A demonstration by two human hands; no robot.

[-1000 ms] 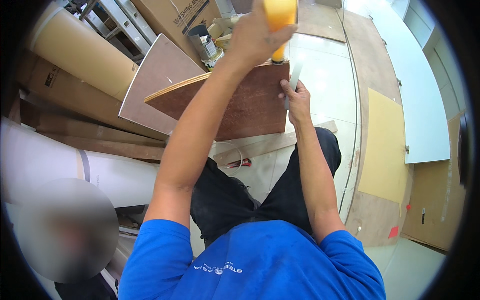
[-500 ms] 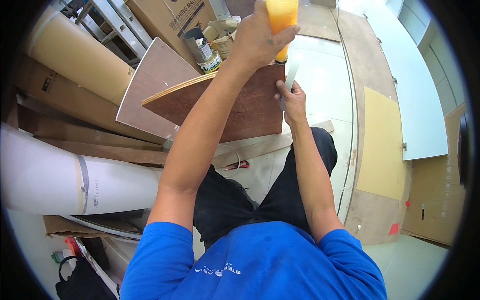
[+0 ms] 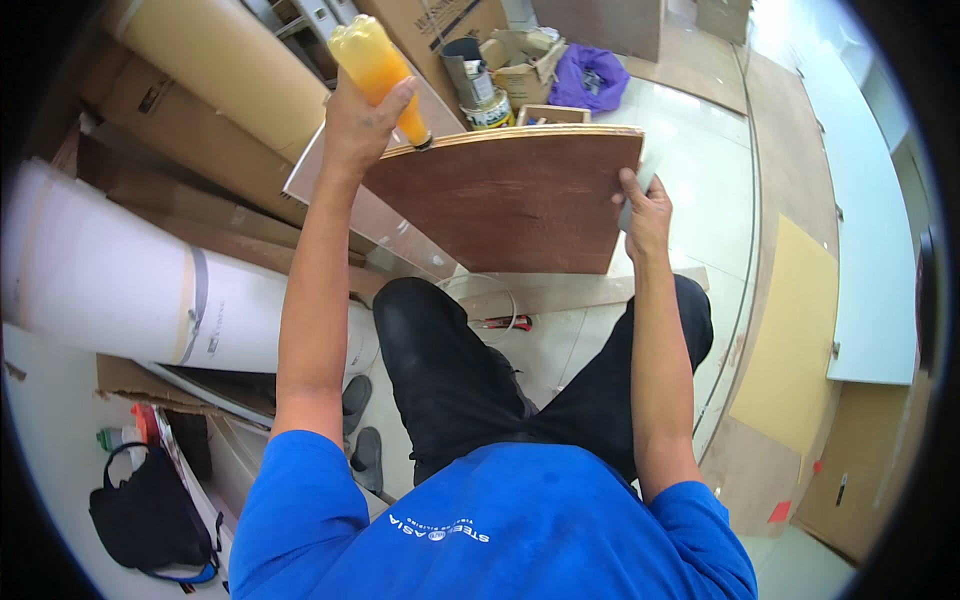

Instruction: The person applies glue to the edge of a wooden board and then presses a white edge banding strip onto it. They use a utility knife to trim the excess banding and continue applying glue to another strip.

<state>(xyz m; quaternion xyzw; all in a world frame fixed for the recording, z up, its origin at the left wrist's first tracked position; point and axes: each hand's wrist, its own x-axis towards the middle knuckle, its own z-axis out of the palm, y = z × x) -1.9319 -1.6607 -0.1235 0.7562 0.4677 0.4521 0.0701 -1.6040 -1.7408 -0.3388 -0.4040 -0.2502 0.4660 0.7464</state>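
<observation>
Board point(image 3: 510, 200) stands on edge, its long top edge running left to right. The left hand point(image 3: 357, 125) has its grip wrapped round an upturned, tilted bottle point(image 3: 368, 62), neck down at the board's top edge, toward its left end; the right hand point(image 3: 648, 218), at the board's right edge, pinches a pale strip point(image 3: 627, 216).

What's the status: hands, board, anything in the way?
Left hand gripping upturned yellow bottle, neck at top edge of brown board. Right hand holding pale strip by board's right edge. Board on edge. Red cutter on floor, blocking neither hand.
</observation>
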